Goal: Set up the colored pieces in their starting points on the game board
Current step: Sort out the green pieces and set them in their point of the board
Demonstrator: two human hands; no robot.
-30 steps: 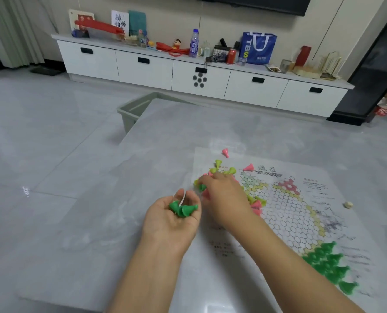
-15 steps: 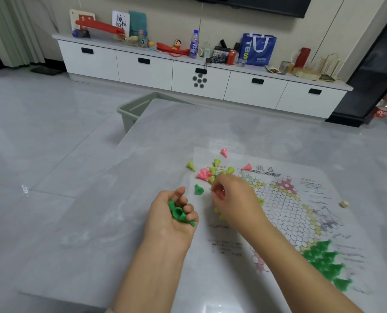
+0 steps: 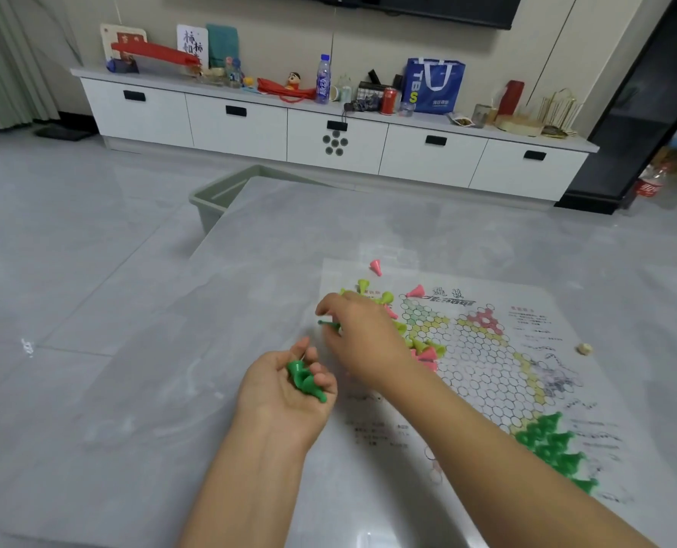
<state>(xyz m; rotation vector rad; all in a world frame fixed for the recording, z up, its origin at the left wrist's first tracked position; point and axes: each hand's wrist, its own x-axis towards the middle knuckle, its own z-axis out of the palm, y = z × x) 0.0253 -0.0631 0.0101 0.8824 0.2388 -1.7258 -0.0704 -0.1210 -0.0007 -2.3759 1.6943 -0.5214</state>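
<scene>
Since the earlier frames, the loose dark green piece (image 3: 326, 323) that lay on the desk (image 3: 178, 389) beside the board's left edge has been taken up by the right hand.

Left hand (image 3: 285, 393): palm up over the desk, fingers curled round a small stock of green pieces (image 3: 304, 379).

Right hand (image 3: 362, 338): fingertips pinch the dark green piece, just beyond the left hand.

Green triangle (image 3: 554, 444) at the near right corner of the game board (image 3: 487, 373): already populated.

Procedure, as judged: transfer the pinched piece to the cupped stock, or carry it directly to the green triangle. Lift clear of the loose pink and yellow-green pieces (image 3: 384, 298) lying just beyond and under the hand. Seat each piece upright on its own cell.
</scene>
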